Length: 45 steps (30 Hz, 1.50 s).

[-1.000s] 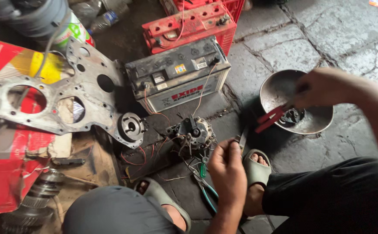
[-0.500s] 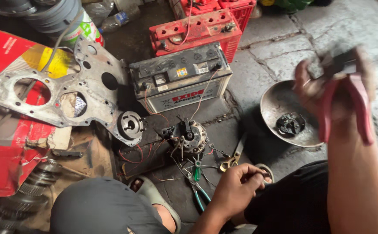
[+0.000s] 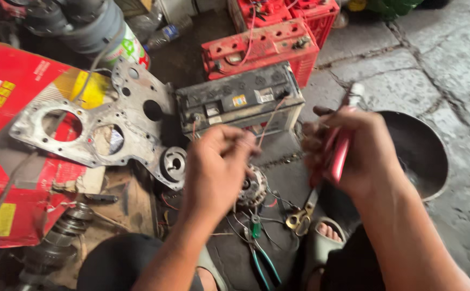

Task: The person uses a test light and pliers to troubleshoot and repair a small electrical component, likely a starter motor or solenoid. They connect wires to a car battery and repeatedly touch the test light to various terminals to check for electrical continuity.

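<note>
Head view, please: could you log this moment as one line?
left hand: pinching thin wire | right hand: gripping red-handled pliers | below: small motor | behind: grey battery | right: metal bowl

dull grey metal plate, glossy red plastic pliers handles, rough stone floor.

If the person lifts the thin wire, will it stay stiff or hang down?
The thin wire would probably flop: it curves loosely from the left hand toward the battery. It looks light, and may slip from pinched fingers.
</note>
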Each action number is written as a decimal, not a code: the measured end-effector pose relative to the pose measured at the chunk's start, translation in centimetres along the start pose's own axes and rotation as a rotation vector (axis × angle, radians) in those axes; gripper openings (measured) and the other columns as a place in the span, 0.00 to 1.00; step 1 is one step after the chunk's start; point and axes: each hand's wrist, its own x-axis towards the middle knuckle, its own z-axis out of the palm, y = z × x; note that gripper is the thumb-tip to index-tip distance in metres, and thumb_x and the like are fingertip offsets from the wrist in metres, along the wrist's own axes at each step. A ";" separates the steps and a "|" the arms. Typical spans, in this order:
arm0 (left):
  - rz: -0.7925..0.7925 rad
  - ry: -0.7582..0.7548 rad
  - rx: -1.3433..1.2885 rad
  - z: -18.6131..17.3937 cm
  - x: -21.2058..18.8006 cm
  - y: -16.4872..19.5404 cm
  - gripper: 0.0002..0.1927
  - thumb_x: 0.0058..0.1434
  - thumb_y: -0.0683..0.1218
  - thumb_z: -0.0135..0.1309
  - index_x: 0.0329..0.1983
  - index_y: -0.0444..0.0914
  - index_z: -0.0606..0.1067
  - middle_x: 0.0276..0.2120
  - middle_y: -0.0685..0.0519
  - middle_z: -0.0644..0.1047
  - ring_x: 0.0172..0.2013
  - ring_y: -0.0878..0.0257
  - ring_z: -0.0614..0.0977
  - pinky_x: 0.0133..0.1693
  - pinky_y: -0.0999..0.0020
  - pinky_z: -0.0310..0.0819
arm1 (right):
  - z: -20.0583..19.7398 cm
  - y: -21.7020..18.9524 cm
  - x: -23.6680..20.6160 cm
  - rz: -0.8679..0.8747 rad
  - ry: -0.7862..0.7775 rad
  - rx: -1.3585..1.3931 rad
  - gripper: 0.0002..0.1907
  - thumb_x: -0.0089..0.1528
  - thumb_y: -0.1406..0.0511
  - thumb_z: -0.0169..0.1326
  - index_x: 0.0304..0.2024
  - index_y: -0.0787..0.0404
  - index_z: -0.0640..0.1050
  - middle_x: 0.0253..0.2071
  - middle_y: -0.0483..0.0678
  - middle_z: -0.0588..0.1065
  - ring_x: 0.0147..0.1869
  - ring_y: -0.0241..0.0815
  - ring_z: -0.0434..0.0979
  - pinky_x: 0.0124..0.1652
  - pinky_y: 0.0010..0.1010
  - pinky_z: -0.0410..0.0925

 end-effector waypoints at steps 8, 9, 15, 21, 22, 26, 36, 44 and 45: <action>-0.061 0.132 -0.551 -2.3 4.1 -3.6 0.04 0.66 0.38 0.53 0.36 0.32 0.76 0.38 0.46 0.83 0.38 0.61 0.87 0.39 0.65 0.82 | 2.5 7.7 -1.2 -0.899 -0.116 -1.081 0.41 0.45 0.77 0.53 0.64 0.71 0.63 0.46 0.51 0.75 0.46 0.32 0.78 0.39 0.22 0.72; -0.103 0.115 -0.688 -2.3 4.2 -3.9 0.04 0.64 0.38 0.51 0.34 0.33 0.75 0.41 0.45 0.84 0.40 0.59 0.88 0.42 0.62 0.86 | 3.0 8.3 -1.5 -0.934 -0.008 -1.114 0.41 0.48 0.74 0.57 0.65 0.70 0.63 0.42 0.49 0.75 0.40 0.30 0.77 0.36 0.21 0.71; -0.063 0.160 -0.783 -2.3 4.4 -3.8 0.05 0.66 0.36 0.49 0.32 0.33 0.71 0.40 0.38 0.82 0.40 0.51 0.87 0.43 0.53 0.87 | 4.2 9.5 -1.8 -1.108 0.174 -1.156 0.39 0.54 0.69 0.64 0.64 0.70 0.62 0.35 0.46 0.76 0.29 0.28 0.75 0.29 0.21 0.69; 0.042 0.157 -0.843 -1.8 3.8 -3.2 0.08 0.64 0.33 0.52 0.32 0.36 0.67 0.36 0.39 0.81 0.38 0.51 0.88 0.42 0.52 0.84 | 5.1 9.2 -2.7 -1.280 0.180 -1.147 0.39 0.50 0.71 0.61 0.64 0.70 0.66 0.43 0.55 0.77 0.34 0.38 0.75 0.33 0.28 0.71; 0.066 0.192 -0.717 -1.8 3.7 -3.2 0.09 0.65 0.32 0.53 0.35 0.34 0.66 0.35 0.38 0.80 0.37 0.53 0.85 0.42 0.52 0.82 | 5.5 9.2 -2.5 -1.294 0.172 -1.269 0.41 0.49 0.71 0.61 0.66 0.71 0.66 0.43 0.56 0.76 0.37 0.43 0.76 0.37 0.31 0.72; 0.052 0.202 -0.672 -1.6 3.3 -3.2 0.11 0.65 0.32 0.51 0.43 0.37 0.62 0.35 0.38 0.81 0.36 0.55 0.85 0.42 0.57 0.82 | 6.6 8.4 -2.2 -1.063 0.114 -1.369 0.45 0.47 0.72 0.61 0.69 0.70 0.69 0.35 0.54 0.74 0.29 0.43 0.74 0.31 0.32 0.71; 0.188 0.172 -0.534 -1.5 3.3 -3.1 0.15 0.68 0.35 0.49 0.55 0.35 0.63 0.38 0.41 0.84 0.40 0.59 0.88 0.45 0.63 0.86 | 4.0 8.7 -1.9 -1.289 0.133 -1.291 0.43 0.50 0.73 0.56 0.70 0.65 0.65 0.36 0.49 0.73 0.32 0.37 0.73 0.32 0.31 0.70; 0.132 0.051 -0.789 -1.7 3.3 -3.7 0.12 0.72 0.36 0.48 0.58 0.32 0.70 0.44 0.43 0.82 0.44 0.54 0.87 0.48 0.58 0.85 | 2.9 8.3 0.4 -0.246 -0.062 -0.058 0.38 0.55 0.77 0.51 0.70 0.58 0.70 0.37 0.51 0.72 0.27 0.40 0.68 0.22 0.31 0.63; 0.126 0.019 -0.861 -2.0 3.4 -3.9 0.11 0.73 0.36 0.47 0.57 0.31 0.72 0.45 0.43 0.82 0.44 0.53 0.86 0.48 0.57 0.84 | 2.7 7.7 0.4 -0.212 -0.096 0.006 0.32 0.56 0.75 0.50 0.64 0.61 0.69 0.39 0.53 0.72 0.30 0.42 0.70 0.26 0.33 0.66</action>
